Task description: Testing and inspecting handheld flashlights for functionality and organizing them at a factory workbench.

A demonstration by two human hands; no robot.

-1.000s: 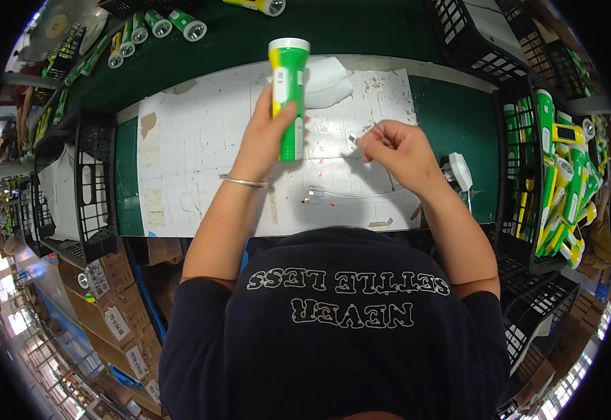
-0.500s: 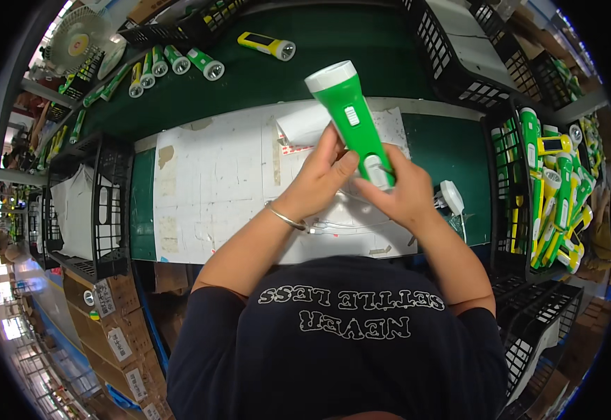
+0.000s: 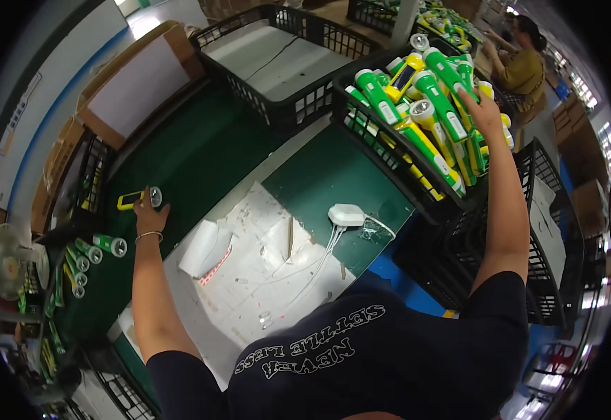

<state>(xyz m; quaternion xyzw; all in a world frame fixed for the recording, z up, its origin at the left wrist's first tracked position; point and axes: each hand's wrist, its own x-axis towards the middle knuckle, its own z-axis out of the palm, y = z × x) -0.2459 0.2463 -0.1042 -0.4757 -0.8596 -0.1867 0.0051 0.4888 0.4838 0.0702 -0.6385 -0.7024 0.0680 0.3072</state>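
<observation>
My left hand reaches far over the table at the left, its fingers on a yellow flashlight with a clear round lens; the thumb stands out to the side. On the right, my right hand grips the tail end of a green flashlight on top of a heaped black crate. Green and yellow flashlights fill that crate at mixed angles. The fingers' far sides are partly hidden at both hands.
A row of flashlights lies beyond my left forearm. On the white work sheet sits a curled white paper piece. A white plug adapter with cables lies nearby. Another black crate stands at the back; a person sits far right.
My view has turned right. Both hands held a green flashlight together; now they are wide apart, the left at the yellow flashlight, the right with a green one at the crate.
</observation>
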